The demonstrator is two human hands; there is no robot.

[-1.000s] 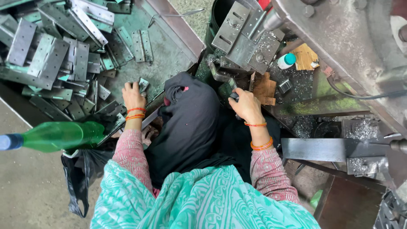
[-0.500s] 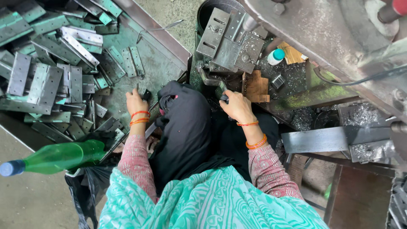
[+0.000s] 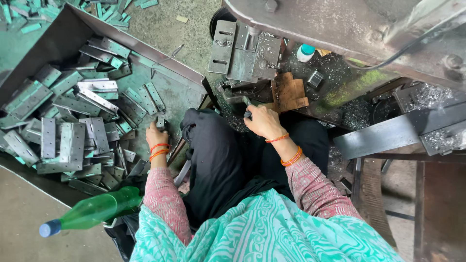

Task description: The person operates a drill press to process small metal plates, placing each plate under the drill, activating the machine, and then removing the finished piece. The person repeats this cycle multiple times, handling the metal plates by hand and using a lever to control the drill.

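While the left hand (image 3: 156,132) is closed around a small grey metal piece (image 3: 160,122) at the near edge of the tray (image 3: 180,99), the right hand (image 3: 263,121) is set against the base of the press (image 3: 310,19) with a second small part (image 3: 247,114) nipped at its fingertips. On the left, the fingers are curled and pressed together over the piece, which shows only at the top of the fist; on the right, thumb and forefinger are pinched on the dark part, the other fingers folded behind.

From the left hand, the heap of flat metal plates (image 3: 73,131) lies at nine to eleven o'clock, filling the tray. From the right hand, the slotted die block (image 3: 242,51) stands at twelve o'clock, a worn wooden block (image 3: 289,92) at one o'clock, and a small white bottle with a teal cap (image 3: 306,52) beyond it. A green bottle (image 3: 94,212) lies at seven o'clock from the left hand, beside the knee.

The plates are judged stiff, dense and heavy for their size, with sheared edges likely sharp and surfaces possibly oily, so slipping is to be expected. A hold across the flat faces, thumb on one side and fingers on the other, away from corners, is judged safest. Metal swarf (image 3: 340,73) is scattered about the press bed.
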